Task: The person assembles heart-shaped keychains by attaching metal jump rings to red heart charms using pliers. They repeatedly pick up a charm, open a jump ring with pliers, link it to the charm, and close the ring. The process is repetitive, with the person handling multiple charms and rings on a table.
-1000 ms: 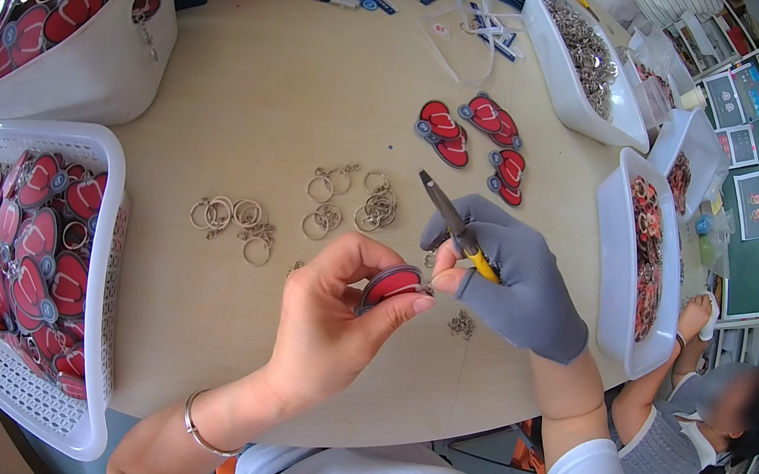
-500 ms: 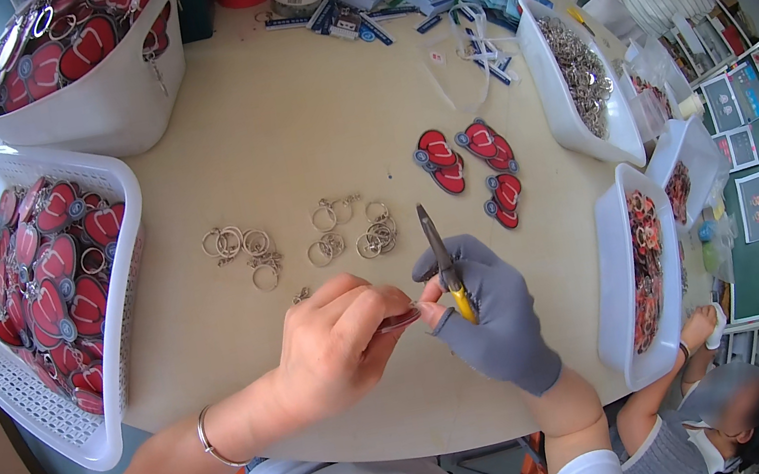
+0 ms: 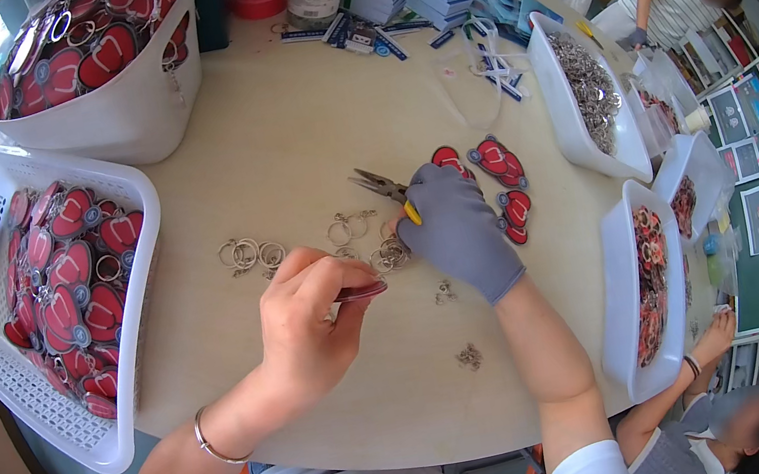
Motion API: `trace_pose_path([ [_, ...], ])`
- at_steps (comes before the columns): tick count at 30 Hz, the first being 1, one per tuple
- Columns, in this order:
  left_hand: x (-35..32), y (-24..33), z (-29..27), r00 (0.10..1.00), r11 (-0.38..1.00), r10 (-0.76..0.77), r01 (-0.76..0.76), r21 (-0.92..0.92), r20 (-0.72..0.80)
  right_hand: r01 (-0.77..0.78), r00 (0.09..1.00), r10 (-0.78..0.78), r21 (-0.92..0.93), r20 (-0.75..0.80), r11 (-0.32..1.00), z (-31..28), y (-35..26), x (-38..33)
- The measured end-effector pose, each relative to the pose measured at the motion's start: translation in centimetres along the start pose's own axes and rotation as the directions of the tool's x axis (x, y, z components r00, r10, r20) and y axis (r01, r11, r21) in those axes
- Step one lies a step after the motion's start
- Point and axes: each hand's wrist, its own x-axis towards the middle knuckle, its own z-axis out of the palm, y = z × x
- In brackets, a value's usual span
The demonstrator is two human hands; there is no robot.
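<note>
We pinch a flat, dark-rimmed red tag [image 3: 362, 291] in our bare left hand [image 3: 301, 324] above the pale tabletop [image 3: 248, 179], while our grey-gloved right hand [image 3: 460, 231] — curled round yellow-handled steel pliers [image 3: 380, 184], fingertips at silvery metal rings [image 3: 389, 256], grip on them unclear — could snag several, since they overlap.

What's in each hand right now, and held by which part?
Left hand: a red charm, pinched toward its left end, exact contact hidden. Right hand, gloved: pliers, by the yellow handle end.
</note>
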Motion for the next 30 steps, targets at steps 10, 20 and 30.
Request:
trace_pose_path([
  [10, -0.8, 0.5, 0.8, 0.969, 0.950, -0.234, 0.246, -0.191, 0.084, -0.130, 0.990, 0.127, 0.760, 0.063, 0.637, -2.3, 0.1, -2.4],
  [20, -1.6, 1.1, 1.3, 0.984, 0.896, -0.165, 0.180, -0.406, 0.073, -0.187, 0.979, 0.127, 0.941, 0.157, 0.280, -6.2, -2.1, -6.1],
  [30, -1.3, 1.5, 0.7, 0.998, 0.945, 0.067, -0.062, -0.321, 0.006, -0.144, 0.988, 0.079, 0.961, 0.129, 0.234, -7.3, -2.8, -6.8],
])
